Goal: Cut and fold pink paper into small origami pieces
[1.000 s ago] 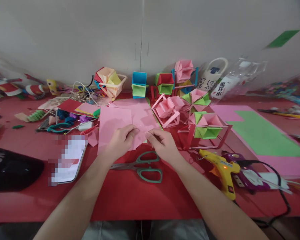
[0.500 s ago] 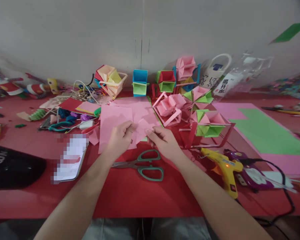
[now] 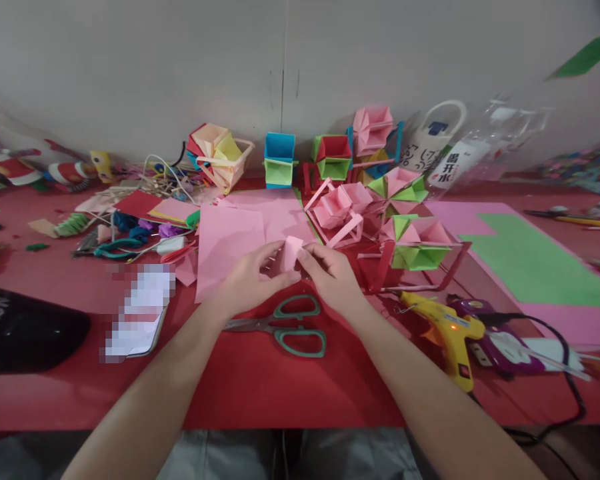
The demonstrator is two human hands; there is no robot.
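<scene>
A small folded piece of pink paper (image 3: 292, 252) is held between my two hands above the red table. My left hand (image 3: 253, 277) has its fingers behind the piece and its thumb in front, near the lower edge. At the piece's right side, my right hand (image 3: 330, 273) pinches it between thumb and fingers. Just below the hands lie green-handled scissors (image 3: 300, 327), blades pointing left. Larger pink sheets (image 3: 230, 240) lie flat behind and to the left of my hands.
Folded paper wheels (image 3: 335, 207) on stands line the back. At right are a yellow glue gun (image 3: 455, 333), a purple power strip (image 3: 510, 350) and a green sheet (image 3: 545, 267). A phone (image 3: 143, 313) and a black object (image 3: 30, 333) lie left.
The pink piece was spread flatter between my hands; now it is folded smaller and more upright. My left hand has opened wider around it, and its thumb has moved right.
</scene>
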